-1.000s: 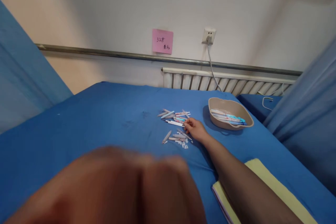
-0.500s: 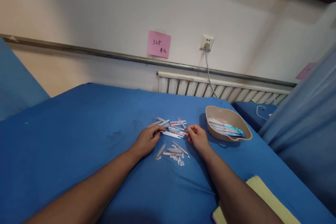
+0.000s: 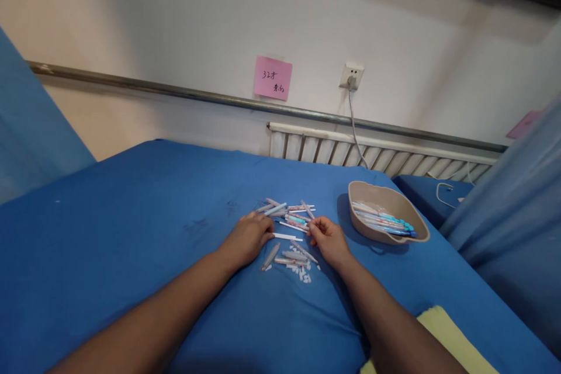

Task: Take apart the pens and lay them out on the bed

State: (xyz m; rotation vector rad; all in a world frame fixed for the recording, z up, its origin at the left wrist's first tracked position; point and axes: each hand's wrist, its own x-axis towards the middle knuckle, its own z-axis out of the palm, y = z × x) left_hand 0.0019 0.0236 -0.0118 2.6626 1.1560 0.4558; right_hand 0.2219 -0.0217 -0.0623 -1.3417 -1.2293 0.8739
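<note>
We see a little heap of pen parts point(image 3: 293, 219) lying on the blue cloth point(image 3: 131, 234), right in the middle. They are thin tubes and sticks in white, grey, pink and light blue, and they point every which way. Some tiny white bits lie at the near edge of the heap (they are too small for us to tell what they are).

One white stick point(image 3: 287, 236) lies flat by itself, between the two hands. The left hand point(image 3: 248, 239) rests on the cloth with its fingers close together, and its fingertips touch one end of that stick. The right hand point(image 3: 328, 239) is curled, with its fingertips at the edge of the heap. We cannot tell if it pinches a piece or only touches one.

Near the right hand sits a tan tray point(image 3: 377, 235). Whole pens point(image 3: 383, 219) lie side by side in it, some with light blue ends.

On the wall behind hang a pink note point(image 3: 272, 78) and a plug point(image 3: 351, 76). A yellow pad point(image 3: 442, 339) peeks in at the bottom right.
</note>
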